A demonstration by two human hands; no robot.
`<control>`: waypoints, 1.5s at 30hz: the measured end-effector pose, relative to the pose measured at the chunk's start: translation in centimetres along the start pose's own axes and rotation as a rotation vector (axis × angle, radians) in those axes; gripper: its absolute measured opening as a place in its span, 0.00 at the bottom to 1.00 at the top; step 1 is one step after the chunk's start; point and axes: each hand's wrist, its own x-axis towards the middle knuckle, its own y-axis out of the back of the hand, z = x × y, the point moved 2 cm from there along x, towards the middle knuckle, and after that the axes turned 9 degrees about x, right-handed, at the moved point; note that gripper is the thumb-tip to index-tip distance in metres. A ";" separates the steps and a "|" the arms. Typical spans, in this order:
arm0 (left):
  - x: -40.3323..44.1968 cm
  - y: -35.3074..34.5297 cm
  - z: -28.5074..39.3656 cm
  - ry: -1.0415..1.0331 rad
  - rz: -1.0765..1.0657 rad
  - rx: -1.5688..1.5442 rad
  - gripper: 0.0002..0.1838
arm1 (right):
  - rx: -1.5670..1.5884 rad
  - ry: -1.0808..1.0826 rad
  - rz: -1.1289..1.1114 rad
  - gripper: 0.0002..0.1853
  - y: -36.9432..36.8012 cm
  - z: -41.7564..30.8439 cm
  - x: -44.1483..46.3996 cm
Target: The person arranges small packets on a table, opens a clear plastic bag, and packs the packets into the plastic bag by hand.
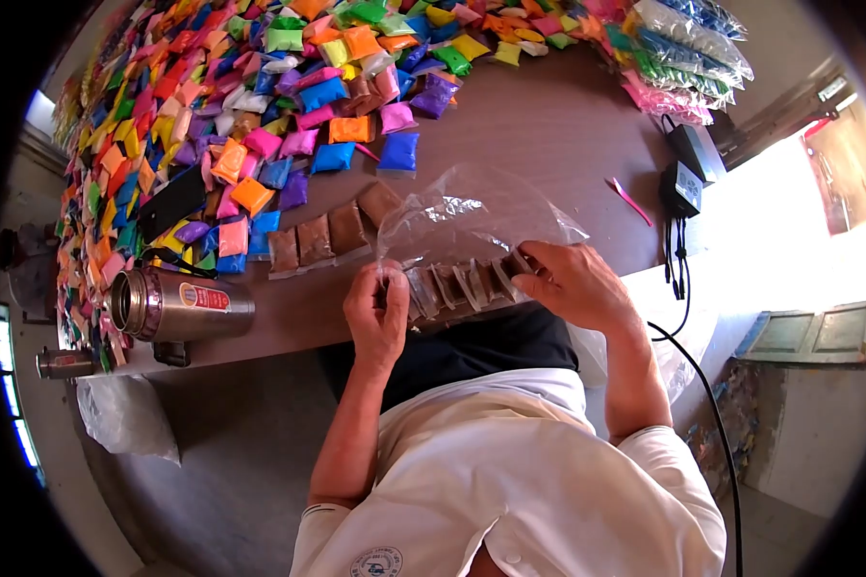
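A row of small brown packets [462, 287] stands on edge near the table's front edge, between my two hands. A clear plastic bag [476, 216] spreads open just behind them. My left hand [377, 310] is closed at the left end of the row, its fingers pinching the bag's edge. At the right end, my right hand [573, 281] has thumb and fingers closed around the last brown packets. Further left, several more brown packets [329, 236] lie flat in a joined row on the table.
Many colourful packets [289, 125] cover the back left of the table [539, 144]. A steel flask [188, 304] lies at the front left, near a black phone [171, 204]. Filled clear bags [683, 58], black adapters [683, 188] and a pink stick [629, 202] are at the right.
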 end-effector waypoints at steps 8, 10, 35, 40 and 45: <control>0.0 0.0 -0.2 -0.014 0.003 0.015 0.13 | 0.024 -0.085 -0.064 0.15 0.7 -1.2 -0.1; 0.1 -0.1 -0.1 -0.030 0.005 0.009 0.13 | 0.023 -0.067 -0.055 0.14 0.2 -0.6 0.0; -0.1 0.0 0.4 -0.047 0.010 -0.033 0.12 | -0.353 0.460 -0.294 0.11 -5.4 -8.6 22.0; 0.0 -0.1 0.1 -0.098 0.030 -0.013 0.13 | -0.567 0.317 -0.588 0.19 -7.2 -9.4 19.8; 0.0 0.1 0.5 -0.024 0.008 -0.048 0.11 | -0.630 0.460 -0.507 0.21 -8.8 -7.5 19.4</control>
